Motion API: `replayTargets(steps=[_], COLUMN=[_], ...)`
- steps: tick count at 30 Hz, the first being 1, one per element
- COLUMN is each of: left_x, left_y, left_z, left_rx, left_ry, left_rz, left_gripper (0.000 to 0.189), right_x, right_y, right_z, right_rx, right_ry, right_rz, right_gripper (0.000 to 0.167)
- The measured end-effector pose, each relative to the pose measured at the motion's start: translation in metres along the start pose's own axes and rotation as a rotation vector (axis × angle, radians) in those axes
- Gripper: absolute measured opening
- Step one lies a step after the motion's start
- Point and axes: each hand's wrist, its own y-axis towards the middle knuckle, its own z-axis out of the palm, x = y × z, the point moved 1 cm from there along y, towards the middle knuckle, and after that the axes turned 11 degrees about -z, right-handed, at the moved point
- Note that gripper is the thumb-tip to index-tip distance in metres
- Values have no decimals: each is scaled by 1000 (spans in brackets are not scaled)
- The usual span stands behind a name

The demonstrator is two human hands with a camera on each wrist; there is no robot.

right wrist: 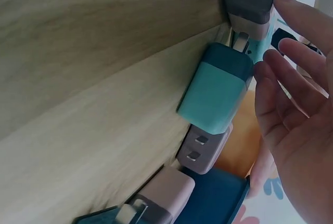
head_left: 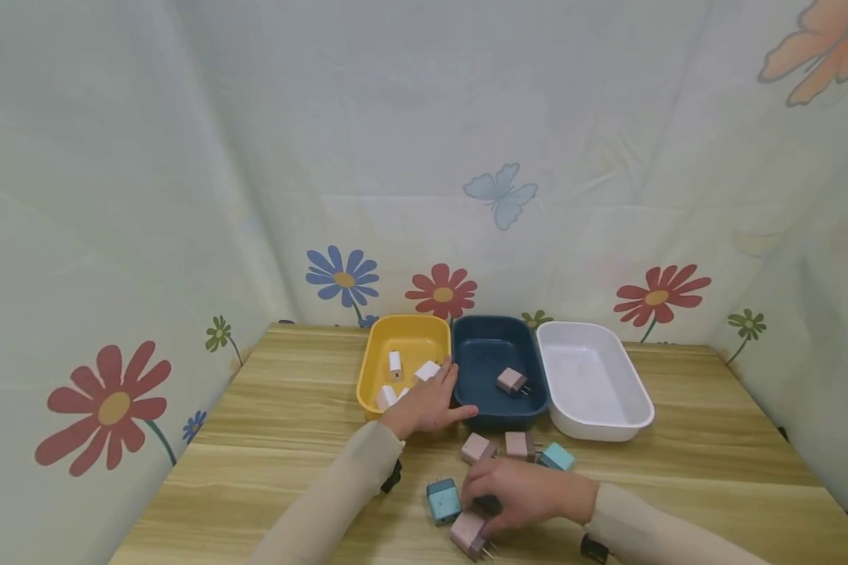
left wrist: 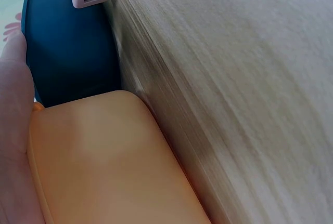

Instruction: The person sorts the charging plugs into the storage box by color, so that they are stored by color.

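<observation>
Teal charger (head_left: 444,504) (specks illegibly small); right hand (head_left: 526,493) nearby

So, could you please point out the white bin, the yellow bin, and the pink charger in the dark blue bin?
White bin (head_left: 590,378), head view: on its bare inner floor.
Yellow bin (left wrist: 112,156), left wrist view: on its outer wall.
Pink charger (head_left: 512,380), head view: on the middle of its body.

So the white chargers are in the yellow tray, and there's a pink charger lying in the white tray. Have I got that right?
Not quite: the pink charger lies in the dark blue tray, not the white tray, as the head view shows. The white chargers are indeed in the yellow tray.
</observation>
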Motion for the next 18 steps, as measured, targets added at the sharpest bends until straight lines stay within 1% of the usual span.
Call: replayTargets(steps=[11, 18], left_x=[2, 3], left_y=[2, 4], left_z=[3, 5], left_rx=[-7, -15], left_ry=[0, -8], left_rz=[8, 17], left_gripper=[97, 97], right_x=[1, -3], right_y=[4, 4], right_z=[2, 7], right_rx=[49, 83], right_ry=[-33, -28], right_rz=[-53, -24], right_gripper=[36, 41])
